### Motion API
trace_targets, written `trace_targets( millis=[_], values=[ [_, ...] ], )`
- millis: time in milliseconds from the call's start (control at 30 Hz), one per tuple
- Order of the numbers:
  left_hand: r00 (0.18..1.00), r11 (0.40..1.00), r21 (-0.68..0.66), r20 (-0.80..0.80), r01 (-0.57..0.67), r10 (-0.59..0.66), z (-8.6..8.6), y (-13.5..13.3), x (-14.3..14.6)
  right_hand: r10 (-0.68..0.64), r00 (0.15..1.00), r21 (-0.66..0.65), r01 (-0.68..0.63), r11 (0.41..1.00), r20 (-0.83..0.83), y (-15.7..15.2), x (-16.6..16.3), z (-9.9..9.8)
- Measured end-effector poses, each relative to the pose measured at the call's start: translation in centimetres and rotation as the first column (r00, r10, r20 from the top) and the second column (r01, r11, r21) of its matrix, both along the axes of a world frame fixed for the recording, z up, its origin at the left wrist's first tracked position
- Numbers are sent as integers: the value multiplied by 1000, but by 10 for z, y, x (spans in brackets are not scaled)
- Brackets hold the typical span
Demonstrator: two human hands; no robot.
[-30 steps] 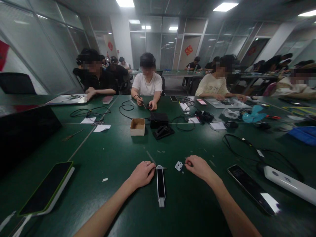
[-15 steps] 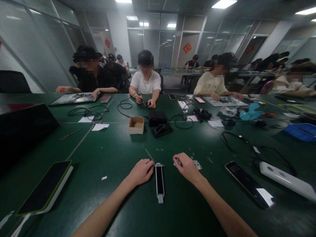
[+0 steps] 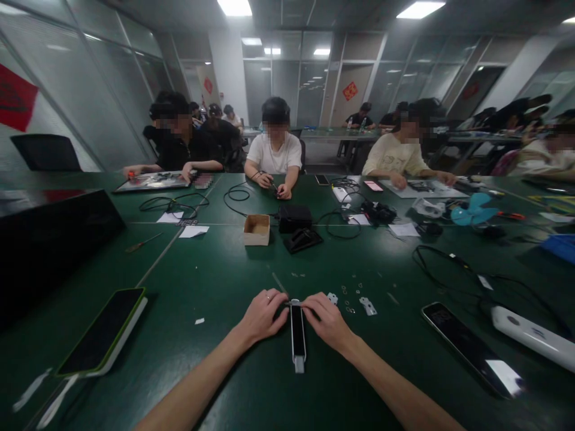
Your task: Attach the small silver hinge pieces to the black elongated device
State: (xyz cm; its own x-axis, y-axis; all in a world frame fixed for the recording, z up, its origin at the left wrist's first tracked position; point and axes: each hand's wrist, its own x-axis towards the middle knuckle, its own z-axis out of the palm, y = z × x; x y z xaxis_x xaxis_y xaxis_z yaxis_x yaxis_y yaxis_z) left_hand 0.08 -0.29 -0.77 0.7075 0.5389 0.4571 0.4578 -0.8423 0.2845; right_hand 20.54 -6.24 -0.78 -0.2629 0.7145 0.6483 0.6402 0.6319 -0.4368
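Note:
A narrow device (image 3: 297,335) with a black face, a white frame and a light grey plug-like near end lies on the green table in front of me. My left hand (image 3: 266,312) is at the left of its far end, fingers bent and pressed together. From the right, my right hand (image 3: 327,317) touches the same far end with thumb and fingers closed. What either set of fingertips pinches is too small to make out. Beside the right hand lie a small silvery plate with holes (image 3: 368,306), a similar plate (image 3: 332,298) partly behind the hand, and several tiny rings (image 3: 345,290).
A green-edged phone (image 3: 102,332) lies left; another phone (image 3: 469,347) and a white rounded device (image 3: 534,338) lie right, near black cables (image 3: 431,272). Ahead stand a small open box (image 3: 256,230) and a black box (image 3: 294,218). Several people work across the table.
My right hand has moved left from beside the small plates to the far end of the narrow device, uncovering plates and rings. The left hand stays at that end. The camera view has shifted slightly.

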Motion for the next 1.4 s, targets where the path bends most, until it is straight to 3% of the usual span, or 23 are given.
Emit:
trace_targets(
  millis=[167, 433, 533, 667, 733, 933, 1200, 1400],
  values=[
    [985, 973, 174, 53, 151, -162, -5, -8, 7, 134, 991, 46, -133, 990, -23, -1, -2, -7],
    [968, 964, 155, 98, 214, -231, -8, -7, 7, 164, 983, 54, -160, 986, -81, -1, -7, -5],
    [983, 986, 67, 92, 151, -157, -9, -6, 6, 114, 992, 30, -113, 993, -55, -2, -6, -1],
    [983, 988, -83, 120, -128, 137, -7, -4, 6, -47, 997, -15, 48, 999, 67, -3, 1, 1],
    [970, 969, -141, 106, -202, 217, -6, -3, 6, -144, 978, -52, 153, 987, 148, -3, 6, 0],
    [973, 964, -138, -20, -229, 229, -7, -2, 9, -240, 912, -154, 303, 941, 332, -1, 12, -1],
    [988, 974, -168, -41, -152, 147, -5, -2, 10, -206, 902, -157, 283, 946, 380, 0, 8, -3],
    [976, 963, -161, -60, -217, 210, -8, -2, 9, -210, 904, -138, 278, 951, 371, 0, 8, -3]
  ],
)
